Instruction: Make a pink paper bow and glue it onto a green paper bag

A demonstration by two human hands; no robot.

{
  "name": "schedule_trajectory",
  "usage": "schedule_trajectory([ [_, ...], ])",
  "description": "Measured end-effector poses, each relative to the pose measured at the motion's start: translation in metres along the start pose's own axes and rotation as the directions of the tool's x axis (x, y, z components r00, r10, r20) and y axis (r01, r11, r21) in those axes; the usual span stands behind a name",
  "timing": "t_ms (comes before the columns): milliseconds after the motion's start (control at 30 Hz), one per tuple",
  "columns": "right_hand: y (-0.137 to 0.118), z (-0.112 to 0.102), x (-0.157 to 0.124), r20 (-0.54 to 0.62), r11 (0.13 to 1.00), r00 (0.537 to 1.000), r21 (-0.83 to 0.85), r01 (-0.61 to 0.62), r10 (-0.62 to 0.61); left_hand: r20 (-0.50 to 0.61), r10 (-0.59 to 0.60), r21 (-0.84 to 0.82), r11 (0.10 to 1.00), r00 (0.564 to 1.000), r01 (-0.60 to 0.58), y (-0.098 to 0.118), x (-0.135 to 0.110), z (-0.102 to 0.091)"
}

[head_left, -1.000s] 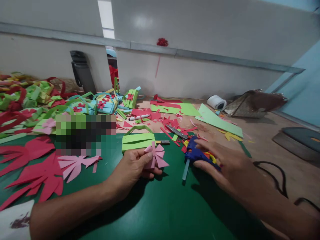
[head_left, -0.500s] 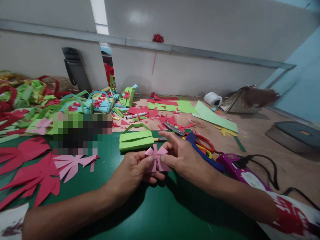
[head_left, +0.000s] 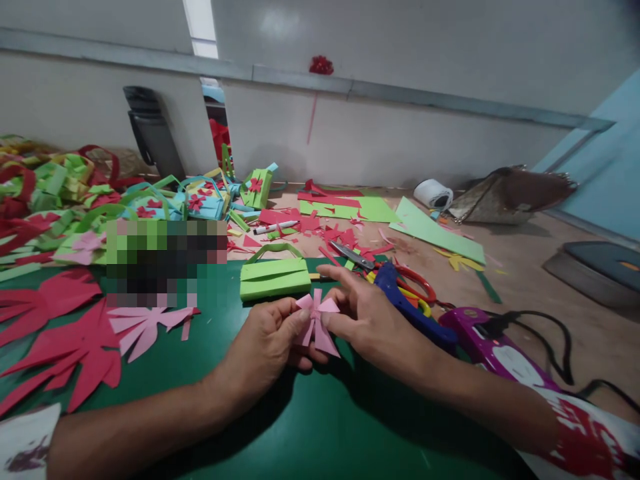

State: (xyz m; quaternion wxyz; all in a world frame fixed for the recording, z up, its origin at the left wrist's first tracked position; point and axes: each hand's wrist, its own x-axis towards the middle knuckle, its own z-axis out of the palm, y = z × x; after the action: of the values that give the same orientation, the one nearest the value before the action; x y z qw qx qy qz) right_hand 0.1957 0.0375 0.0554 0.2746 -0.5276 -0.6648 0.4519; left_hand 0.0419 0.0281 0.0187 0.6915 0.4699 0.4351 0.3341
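A small pink paper flower [head_left: 317, 319] is held between both of my hands over the dark green sheet [head_left: 310, 420]. My left hand [head_left: 265, 343] pinches its left side with thumb and fingers. My right hand [head_left: 367, 320] pinches its right side, index finger stretched out above it. Just behind the flower lies a folded light green paper bag [head_left: 274, 277] with a handle. The blue glue gun [head_left: 410, 308] lies behind my right wrist, partly hidden.
Scissors with red and yellow handles [head_left: 395, 273] lie right of the bag. Red and pink paper flowers [head_left: 75, 333] lie at left, finished paper bags [head_left: 200, 200] behind. A purple device with a black cable [head_left: 495, 340] lies at right, a tape roll [head_left: 433, 194] farther back.
My right hand left the blue glue gun and came across to the pink flower, now pinching it together with my left hand. The flower has tilted slightly.
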Motion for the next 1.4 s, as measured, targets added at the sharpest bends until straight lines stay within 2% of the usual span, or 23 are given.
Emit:
schedule_trajectory([
  [533, 0.0032, 0.0006, -0.0018, 0.032, 1.0, 0.999, 0.019, 0.007, -0.008, -0.064, -0.054, 0.066, 0.996, 0.996, 0.059, 0.0027, -0.0006, 0.0023],
  [700, 0.0016, -0.0032, -0.0035, 0.095, 0.994, 0.995, 0.106, -0.027, 0.017, -0.072, -0.006, 0.053, 0.999, 0.997, 0.009, 0.0002, -0.0017, 0.0021],
  [833, 0.0029, -0.0066, 0.0005, 0.04, 0.992, 0.999, 0.125, -0.007, 0.002, -0.116, 0.039, 0.072, 0.997, 0.992, -0.031, -0.0007, -0.002, 0.0022],
  [1000, 0.0023, -0.0045, 0.0029, 0.065, 0.994, 0.996, 0.085, -0.069, 0.063, -0.134, 0.046, 0.101, 0.994, 0.99, -0.033, 0.001, -0.0033, 0.0024],
  [1100, 0.0014, -0.0025, 0.0013, 0.031, 0.996, 0.997, 0.058, -0.07, 0.068, -0.145, 0.041, 0.113, 0.993, 0.989, -0.025, 0.0018, -0.0044, 0.0028],
  [1400, 0.0012, 0.0019, 0.0016, -0.03, 1.0, 0.999, -0.011, 0.027, -0.027, -0.156, 0.027, 0.061, 0.998, 0.987, -0.018, 0.0041, -0.0046, 0.0046],
])
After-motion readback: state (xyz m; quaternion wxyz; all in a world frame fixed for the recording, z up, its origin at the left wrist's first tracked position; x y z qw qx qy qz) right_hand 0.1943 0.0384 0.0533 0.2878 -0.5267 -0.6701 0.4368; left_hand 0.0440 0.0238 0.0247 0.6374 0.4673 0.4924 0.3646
